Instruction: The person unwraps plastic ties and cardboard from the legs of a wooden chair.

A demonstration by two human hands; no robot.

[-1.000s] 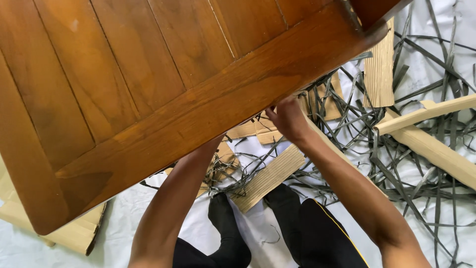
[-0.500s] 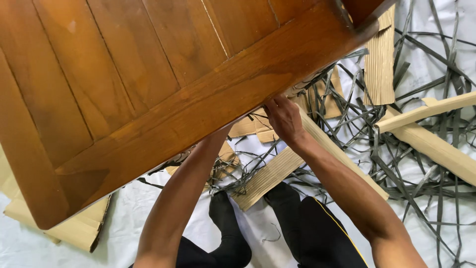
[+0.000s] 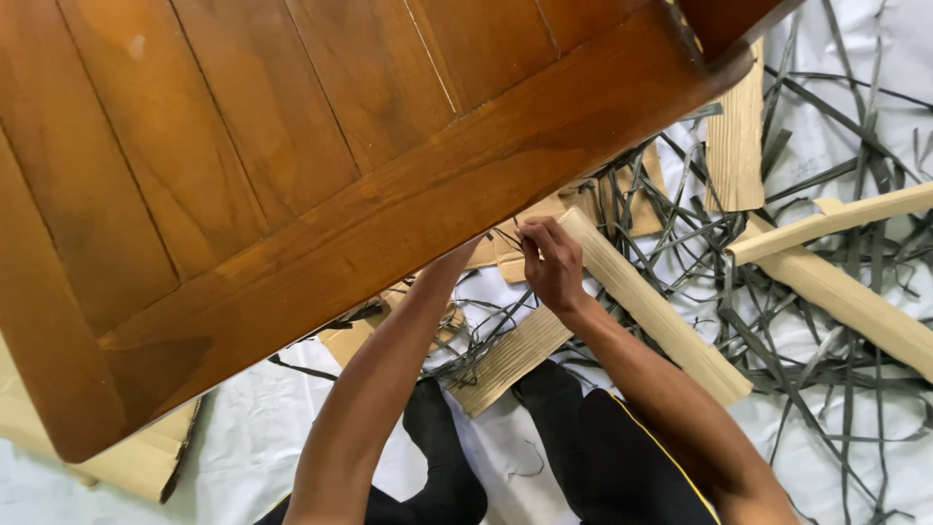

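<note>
- Head view: big brown wooden panel (image 3: 292, 194) fills the upper left and centre of the frame, tilted, with its lower framed edge running diagonally from lower left to upper right.
- Right hand (image 3: 552, 261) sits just below that edge at centre frame, fingers curled and pinched on a thin dark strap (image 3: 507, 236) right at the panel's rim. Grip looks like a fingertip pinch, not a full fist.
- Left hand: forearm (image 3: 389, 389) goes up under the panel edge and the hand itself is hidden behind the wood. Cannot tell whether it's spread or gripping.
- Doing this well, my read: keep the pinch close to the wood, pull along the strap's line rather than across the rim, and keep the hidden hand steadying the panel so it doesn't swing.
- Edges: panel corner at lower left overhangs a flat piece of cardboard (image 3: 126, 457); another corner at top right is near a ribbed cardboard sheet (image 3: 736, 136).
- Floor is covered by a white sheet (image 3: 253, 428). Right half is cluttered with loose dark straps (image 3: 826, 321) and long cardboard corner strips (image 3: 651, 301), one touching the right wrist.
- Open room: mostly lower left and bottom centre, beside the person's dark-trousered legs (image 3: 583, 437). Tangle on the right could snag feet or the panel.
</note>
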